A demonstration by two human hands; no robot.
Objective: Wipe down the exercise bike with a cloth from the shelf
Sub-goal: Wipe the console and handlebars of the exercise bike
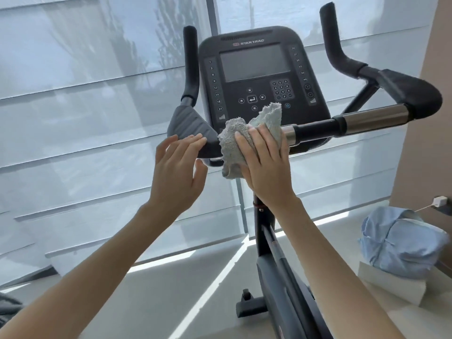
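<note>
The black exercise bike's console (259, 77) stands in front of me, with handlebars (381, 118) to either side. A pale grey-green terry cloth (230, 140) is bunched over the handlebar's middle, just below the console. My right hand (264, 162) lies over the cloth and presses it against the bar, fingers fairly straight. My left hand (181, 165) hovers with spread fingers beside the left handlebar pad (188, 126), fingertips at its lower edge, holding nothing.
The bike's frame (276, 260) runs down to the floor at lower right. A crumpled light blue fabric bundle (401, 243) sits on a white box (396, 287) at the right. Pale window blinds (85, 118) fill the background. A white plug (440, 201) is on the right wall.
</note>
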